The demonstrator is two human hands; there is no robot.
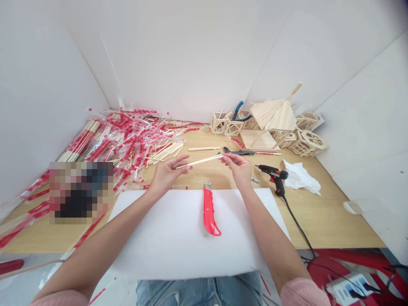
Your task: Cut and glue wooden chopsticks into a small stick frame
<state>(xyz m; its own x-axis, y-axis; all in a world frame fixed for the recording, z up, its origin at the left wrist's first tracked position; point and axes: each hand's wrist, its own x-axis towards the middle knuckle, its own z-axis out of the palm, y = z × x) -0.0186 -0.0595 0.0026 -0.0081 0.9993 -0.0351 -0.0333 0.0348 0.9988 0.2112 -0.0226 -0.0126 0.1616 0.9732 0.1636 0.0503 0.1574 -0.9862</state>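
A pair of pale wooden chopsticks (204, 161) is stretched between my two hands, above the far edge of a white sheet (172, 238). My left hand (170, 171) pinches one end between thumb and fingers. At the other end, my right hand (237, 168) grips the tips with thumb and forefinger. Below them on the sheet lies a red-handled utility knife (209, 210), its metal end pointing away from me. Just beyond my right hand are dark pliers-like tools (239, 151), partly hidden by the fingers.
Red-and-clear chopstick wrappers (127, 136) heap at the left, beside loose chopsticks (165, 152). Wooden stick frames (307, 142) and a stick-built roof (274, 115) stand at the back right. A black glue gun (276, 178) trails its cord near a crumpled white tissue (301, 176).
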